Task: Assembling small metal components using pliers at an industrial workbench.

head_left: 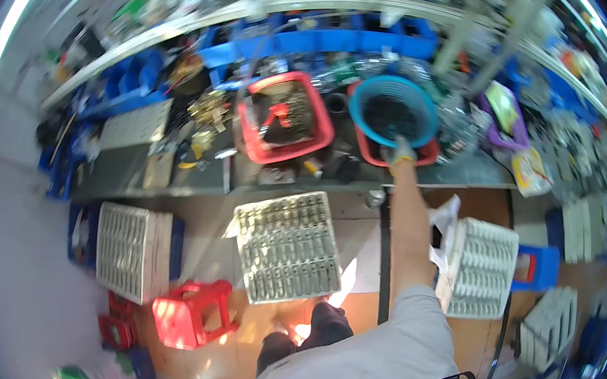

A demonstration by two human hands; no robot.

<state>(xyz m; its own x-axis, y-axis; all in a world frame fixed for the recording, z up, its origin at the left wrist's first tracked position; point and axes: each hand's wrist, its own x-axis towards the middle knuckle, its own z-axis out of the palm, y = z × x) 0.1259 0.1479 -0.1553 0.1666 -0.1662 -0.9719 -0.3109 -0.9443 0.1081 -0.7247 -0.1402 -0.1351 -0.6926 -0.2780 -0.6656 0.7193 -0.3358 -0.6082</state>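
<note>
My right arm stretches out to the bench, and my right hand [402, 150], in a pale glove with a yellowish cuff, is at the near rim of a round blue plastic basket [434, 116]. The basket holds a heap of small dark pieces and sits on a red basin [370, 151]. My fingers are blurred against the dark contents, so their grip cannot be made out. In front of my body lies a pale moulded tray [237, 221] with rows of slots, many holding small metallic-looking parts. My left hand does not show.
Left of the basket stands a red square basin [254, 149] with small parts and a red object. Stacked slotted trays flank me, left [155, 258] and right [485, 269]. A red stool [177, 323] is lower left. Blue bins [337, 40] line the bench's back; a purple basket [508, 141] stands right.
</note>
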